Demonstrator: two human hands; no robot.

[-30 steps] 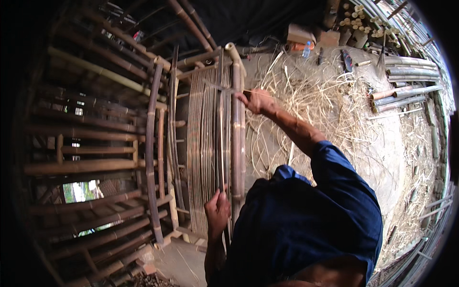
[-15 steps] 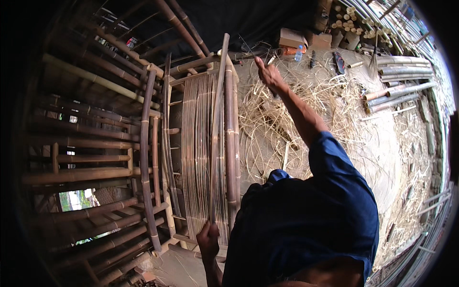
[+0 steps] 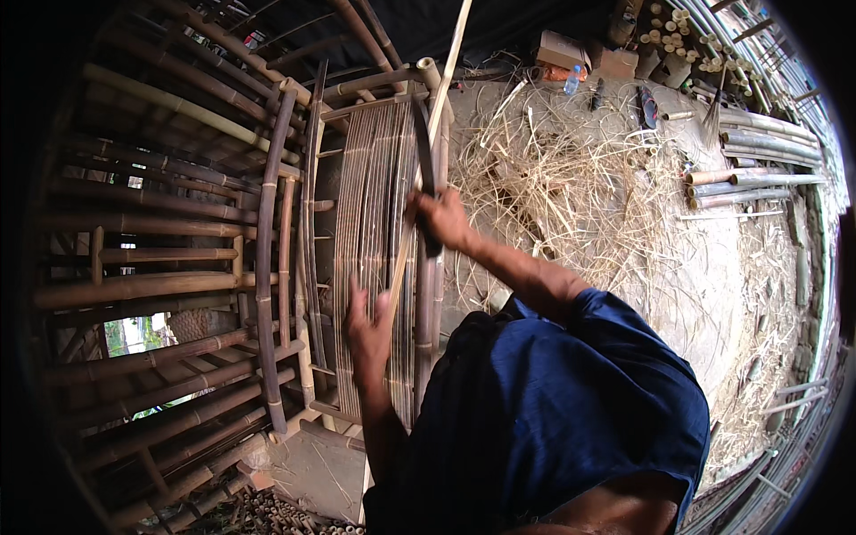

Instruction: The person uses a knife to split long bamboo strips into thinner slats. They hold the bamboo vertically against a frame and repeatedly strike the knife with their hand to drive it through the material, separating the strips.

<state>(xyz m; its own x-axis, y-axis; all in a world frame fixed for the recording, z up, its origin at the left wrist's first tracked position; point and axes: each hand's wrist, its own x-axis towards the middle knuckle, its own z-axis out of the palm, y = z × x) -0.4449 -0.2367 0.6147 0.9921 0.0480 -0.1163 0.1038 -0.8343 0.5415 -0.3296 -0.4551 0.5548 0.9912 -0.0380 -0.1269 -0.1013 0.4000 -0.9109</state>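
Bamboo strip (image 3: pixel 400 267) slants further now, left hand (image 3: pixel 367 334) uncurled, right hand (image 3: pixel 443 219) gripping knife (image 3: pixel 425 152).

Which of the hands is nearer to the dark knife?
Right: the right hand grips the knife; the left hand is apart from it, lower left in the view, at the pale strip.

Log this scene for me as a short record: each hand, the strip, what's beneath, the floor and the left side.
Left hand: fingers spread, blurred; contact with the strip unclear
Right hand: closed around a dark knife
Pale strip: long, thin, slanting past both hands
Beneath: slatted bamboo frame
Floor: loose shavings to the right; clear bottle and cardboard box farther off
Left side: bamboo rack with many dark poles
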